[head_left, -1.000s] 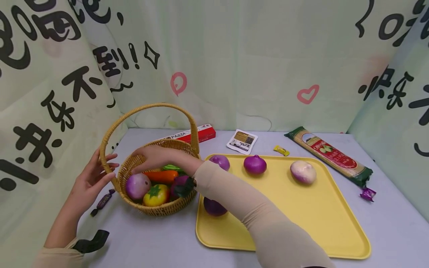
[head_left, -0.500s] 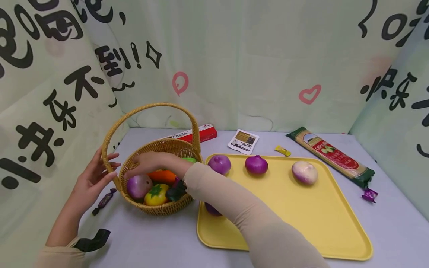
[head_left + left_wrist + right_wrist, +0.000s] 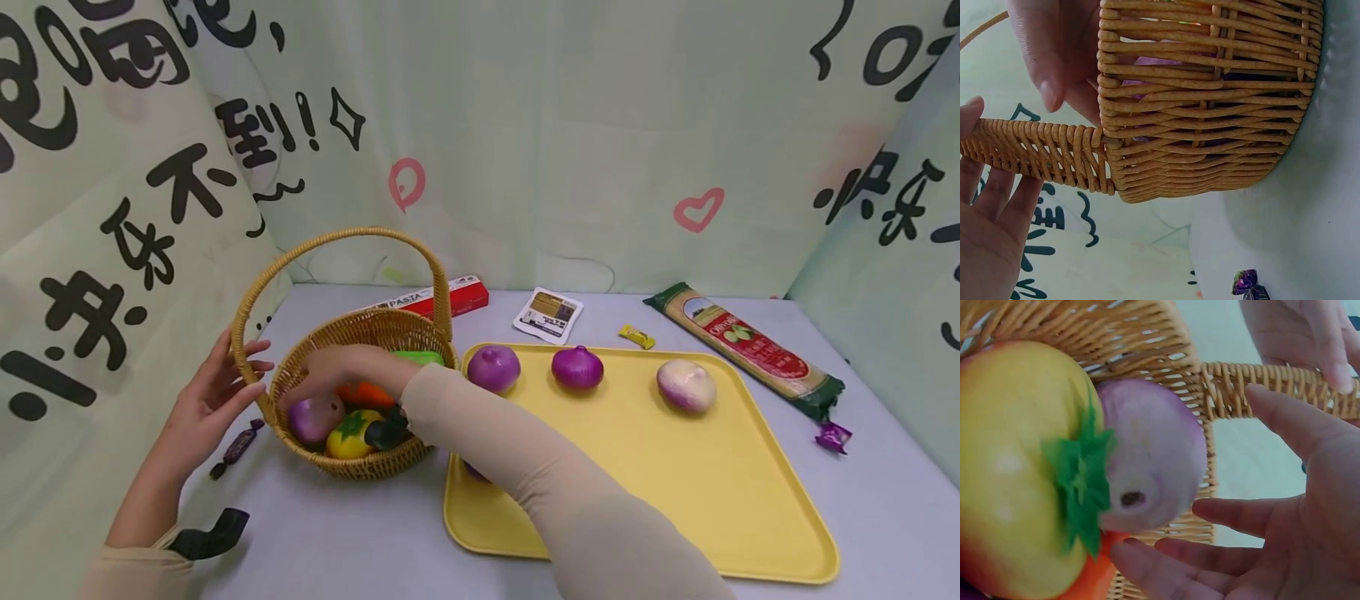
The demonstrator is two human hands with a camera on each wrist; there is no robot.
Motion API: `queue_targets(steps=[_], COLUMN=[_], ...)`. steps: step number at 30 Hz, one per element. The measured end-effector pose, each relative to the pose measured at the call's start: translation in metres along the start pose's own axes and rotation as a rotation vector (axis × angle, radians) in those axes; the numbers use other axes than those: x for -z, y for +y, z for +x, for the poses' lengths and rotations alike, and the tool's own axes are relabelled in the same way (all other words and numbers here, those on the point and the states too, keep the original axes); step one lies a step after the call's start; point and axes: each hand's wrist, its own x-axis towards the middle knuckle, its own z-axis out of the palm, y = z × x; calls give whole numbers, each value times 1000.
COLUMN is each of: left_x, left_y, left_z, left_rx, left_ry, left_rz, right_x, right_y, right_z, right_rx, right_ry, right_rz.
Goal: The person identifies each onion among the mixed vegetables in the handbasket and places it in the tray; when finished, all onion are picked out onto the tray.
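My left hand (image 3: 206, 408) grips the side of the arched handle (image 3: 1054, 150) of a wicker basket (image 3: 360, 468), thumb on one face and fingers on the other. My right hand (image 3: 337, 371) is down inside the basket, fingers spread. In the right wrist view its fingertips lie right at a round purple-and-white vegetable (image 3: 1154, 456) with a small dark hole. Beside that sit a yellow tomato (image 3: 1016, 469) with a green calyx and an orange carrot (image 3: 1094, 575). Something green (image 3: 420, 357) shows behind my right wrist.
A yellow tray (image 3: 675, 500) on the right holds purple onions (image 3: 577, 367) and a purple-white turnip (image 3: 686, 386). Behind stand a red pasta box (image 3: 468, 295), a white pouch (image 3: 548, 315), a yellow candy (image 3: 637, 337) and a spaghetti pack (image 3: 750, 350). Wrapped candies (image 3: 238, 447) lie near the basket.
My right hand has moved left and deeper into the basket, toward the purple-and-white vegetable. My left hand stays on the handle. The whole view has shifted slightly.
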Motion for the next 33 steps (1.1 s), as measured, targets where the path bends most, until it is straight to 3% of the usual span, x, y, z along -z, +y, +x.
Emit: queue_targets(steps=[11,26,29,33], left_x=[1,1,1,1], left_y=[-2,-4,-4,-3], left_z=[2,1,2,2], left_rx=[-33,-22,-26,-32], left_ry=[-6,-3,-2,0], left_rz=[-40,-25,-30,-45], right_x=[-13,-9,-8,-8], right_y=[-2,4,4,4], right_z=[10,10,9,9], right_rx=[-86,-46,-23,31], right_ry=[-41,-134,-162,-160], right_rz=[47,181,162,42])
